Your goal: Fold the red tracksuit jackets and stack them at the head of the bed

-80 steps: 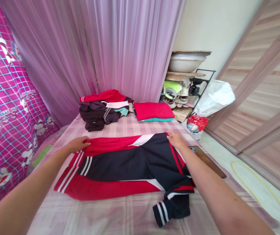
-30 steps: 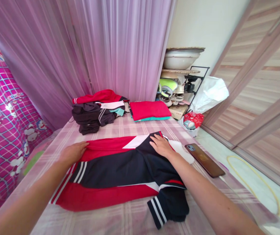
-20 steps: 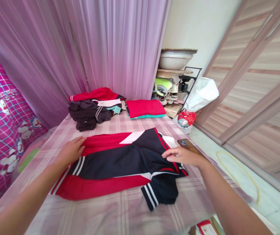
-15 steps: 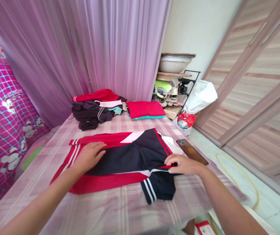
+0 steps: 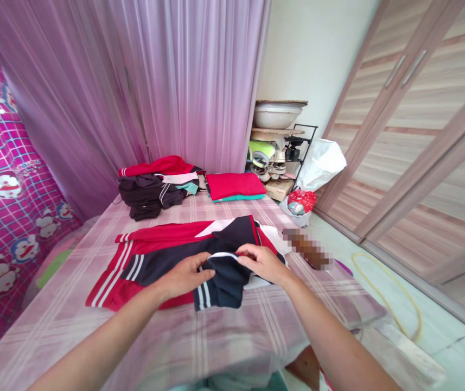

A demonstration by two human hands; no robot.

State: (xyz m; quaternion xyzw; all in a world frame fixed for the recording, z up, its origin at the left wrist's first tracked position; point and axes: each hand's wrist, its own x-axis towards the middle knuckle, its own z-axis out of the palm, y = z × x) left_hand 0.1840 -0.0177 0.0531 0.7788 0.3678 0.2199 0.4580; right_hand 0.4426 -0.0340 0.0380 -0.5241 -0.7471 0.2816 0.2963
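A red, navy and white jacket (image 5: 151, 266) lies spread on the plaid bedsheet, its striped hem and one cuff at the left. Its near sleeve (image 5: 224, 290), navy with white stripes at the cuff, is bunched and partly lifted over the jacket's near edge. My left hand (image 5: 189, 277) pinches the sleeve between thumb and fingers, close to the stripes. On the other end of the sleeve's raised white edge, my right hand (image 5: 262, 262) grips the cloth, with its thumb hidden from view.
Behind the jacket sit a pile of dark and red clothes (image 5: 146, 190) and a folded red garment (image 5: 236, 185) over a teal one. A pixelated brown object (image 5: 309, 250) lies right of the jacket. Beyond the bed stand a shoe rack (image 5: 307, 146) and a wardrobe (image 5: 419, 141).
My left hand has moved right from the jacket's left part onto the near sleeve. My right hand has shifted left. The sleeve is now lifted and drawn inward and to the left.
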